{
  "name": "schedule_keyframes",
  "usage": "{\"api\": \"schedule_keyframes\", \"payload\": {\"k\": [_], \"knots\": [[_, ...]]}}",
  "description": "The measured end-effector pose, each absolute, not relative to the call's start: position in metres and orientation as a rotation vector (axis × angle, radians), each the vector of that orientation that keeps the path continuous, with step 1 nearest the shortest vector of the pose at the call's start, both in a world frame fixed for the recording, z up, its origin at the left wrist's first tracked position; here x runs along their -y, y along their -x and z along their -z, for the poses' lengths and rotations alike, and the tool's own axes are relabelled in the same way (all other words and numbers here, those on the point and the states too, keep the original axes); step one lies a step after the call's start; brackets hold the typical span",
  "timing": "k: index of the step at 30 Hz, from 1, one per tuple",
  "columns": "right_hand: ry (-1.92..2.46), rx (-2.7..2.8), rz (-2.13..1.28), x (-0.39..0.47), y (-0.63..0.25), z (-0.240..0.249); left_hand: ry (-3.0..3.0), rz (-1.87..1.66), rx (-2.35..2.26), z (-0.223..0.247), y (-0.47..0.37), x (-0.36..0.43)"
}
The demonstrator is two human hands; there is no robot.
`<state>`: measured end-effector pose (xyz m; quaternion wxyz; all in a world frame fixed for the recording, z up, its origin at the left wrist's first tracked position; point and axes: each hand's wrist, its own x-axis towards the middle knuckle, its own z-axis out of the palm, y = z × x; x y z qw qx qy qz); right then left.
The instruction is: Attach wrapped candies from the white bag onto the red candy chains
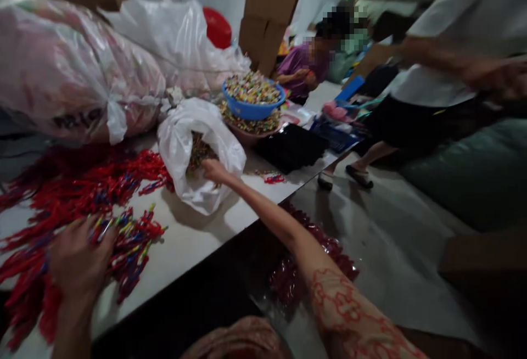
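My left hand point(80, 257) lies at the lower left on a heap of red cords point(101, 180), its fingers curled round some of them. These strands have blue, yellow and green pieces at their ends. At the mouth of an open white plastic bag point(224, 145), my right hand point(214, 172) reaches in with fingers drawn together. Small brownish-gold pieces point(196, 153) fill the bag; what those fingertips hold, if anything, is too blurred to see. Just right of the bag lies a small group of red cords point(274, 178) on the white table point(181, 249).
A blue basin point(251, 107) heaped with colourful small pieces sits on a wider filled basin point(251, 136). Large stuffed plastic bags point(78, 68) stand behind. A black sheet point(290, 147) lies farther along. One person point(304, 68) sits beyond; another point(440, 73) stands at right.
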<state>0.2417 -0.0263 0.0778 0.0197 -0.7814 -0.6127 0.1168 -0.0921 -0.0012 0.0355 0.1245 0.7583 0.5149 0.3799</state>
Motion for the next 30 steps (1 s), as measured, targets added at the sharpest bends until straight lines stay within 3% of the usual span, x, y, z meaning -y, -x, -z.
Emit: {"api": "schedule_keyframes", "payload": {"k": [1,5,11,19,27,30], "knots": [[2.456,1.929,-0.405,0.022,-0.249,-0.073,-2.273,-1.139,-1.491,-0.038,0.078,-0.002],[2.504,2.082,-0.549,0.02,-0.26,-0.044,-2.47,-0.635,-1.332,-0.027,0.018,-0.032],[2.506,2.263,-0.336,0.029,-0.258,-0.022,-2.558,-0.159,-1.498,-0.011,-0.038,-0.077],[2.451,2.193,-0.332,0.02,-0.249,-0.008,-2.382,-0.182,-1.482,0.016,-0.054,-0.078],[2.33,1.896,-0.201,0.022,-0.245,-0.028,-1.911,-0.728,-1.513,-0.003,-0.044,-0.074],[2.048,1.559,-0.529,0.031,-0.229,-0.033,-1.673,-0.849,-1.418,-0.007,-0.031,-0.051]]}}
